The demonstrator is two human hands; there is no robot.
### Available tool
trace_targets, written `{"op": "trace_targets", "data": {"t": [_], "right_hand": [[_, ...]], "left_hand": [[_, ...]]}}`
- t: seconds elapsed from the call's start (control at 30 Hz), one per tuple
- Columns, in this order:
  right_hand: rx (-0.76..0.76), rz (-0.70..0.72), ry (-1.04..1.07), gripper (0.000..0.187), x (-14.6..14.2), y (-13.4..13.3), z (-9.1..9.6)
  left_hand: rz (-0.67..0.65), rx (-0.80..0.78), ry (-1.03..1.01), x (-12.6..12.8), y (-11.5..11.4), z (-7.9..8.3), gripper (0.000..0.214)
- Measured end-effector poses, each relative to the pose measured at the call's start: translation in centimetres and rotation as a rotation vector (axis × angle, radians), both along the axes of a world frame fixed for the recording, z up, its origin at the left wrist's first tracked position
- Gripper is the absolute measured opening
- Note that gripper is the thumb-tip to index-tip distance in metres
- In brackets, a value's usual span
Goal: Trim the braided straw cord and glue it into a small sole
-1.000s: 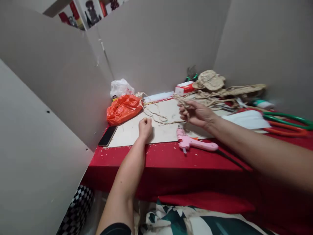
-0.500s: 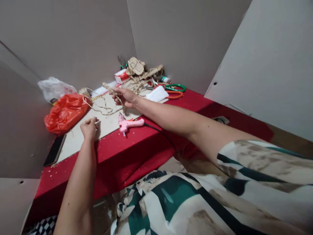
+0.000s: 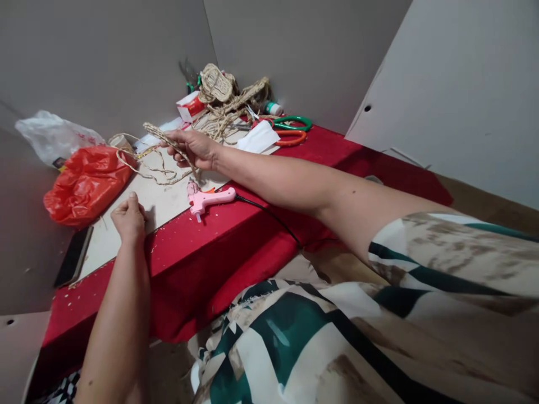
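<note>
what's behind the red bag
Behind the red bag show a white bag, a small dark-and-yellow item and, near its right end, a pale roll. Whatever else it covers, including the white bag's lower part, cannot be seen.

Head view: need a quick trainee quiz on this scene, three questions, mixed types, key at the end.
1. Multiple choice. What does the right hand hold?
A) a red-and-white cardboard box
B) a braided tan cord
C) a crumpled orange-red plastic bag

2. True or false: a thin black cable runs from the handle of the pink plastic glue gun.

3. Short answer. Which of the two hands is nearer the flat black phone?

Key: 1. B; 2. true; 3. the left hand.
</note>
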State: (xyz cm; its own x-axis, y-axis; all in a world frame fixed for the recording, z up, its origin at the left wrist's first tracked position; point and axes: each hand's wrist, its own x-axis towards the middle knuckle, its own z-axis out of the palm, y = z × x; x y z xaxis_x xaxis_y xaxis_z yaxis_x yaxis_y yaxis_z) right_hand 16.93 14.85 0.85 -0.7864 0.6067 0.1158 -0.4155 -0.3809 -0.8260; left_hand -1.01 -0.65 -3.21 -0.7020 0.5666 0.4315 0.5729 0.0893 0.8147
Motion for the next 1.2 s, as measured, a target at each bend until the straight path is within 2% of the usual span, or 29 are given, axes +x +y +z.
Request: {"op": "trace_targets", "data": {"t": [0.17, 0.47, 0.67, 0.77, 0.87, 1.07, 1.2], "right_hand": [[0.003, 0.034, -0.004, 0.021, -0.1, 0.2, -0.2], [0.007, 0.012, -0.088, 0.020, 0.1, 0.2, -0.3], [0.032, -0.052, -0.118, 0.023, 0.1, 0.6, -1.5], [0.062, -0.082, -0.192, 0.032, 0.1, 0.3, -1.6], [0.128, -0.054, -0.238, 0.047, 0.4, -0.2, -1.4], [0.153, -0.041, -0.262, 0.044, 0.7, -1.1, -0.9], [0.177, -0.072, -0.262, 0.046, 0.8, -1.9, -0.6]], "left_hand": [[-0.024, -0.034, -0.034, 0.1, 0.0, 0.4, 0.043], [-0.150, -0.053, -0.173, 0.4, -0.3, 1.4, 0.017], [-0.132, -0.067, -0.203, 0.0, -0.2, 0.6, 0.028], [-0.187, -0.113, -0.085, -0.3, -0.1, 0.2, 0.042], [-0.244, -0.139, -0.035, -0.5, 0.3, -0.1, 0.045], [-0.192, -0.090, 0.051, -0.4, 1.1, -0.7, 0.029], [-0.221, -0.158, 0.091, 0.1, 1.5, -0.7, 0.019]]}}
